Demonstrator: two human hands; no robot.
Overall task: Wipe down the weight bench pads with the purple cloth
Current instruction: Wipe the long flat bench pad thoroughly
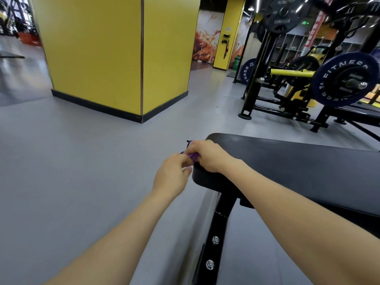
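At the near corner of the black bench pad [298, 167], I am seeing my right hand [207, 156] and left hand [172, 175] both pinching the bunched purple cloth [193, 155].

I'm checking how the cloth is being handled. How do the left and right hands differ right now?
The right hand rests on the end of the bench pad, while the left hand hangs off the pad's edge, over the floor. The right hand's knuckles face the camera with its fingers curled over the purple cloth; the left hand pinches the cloth from the side. Both grip the same bunched cloth.
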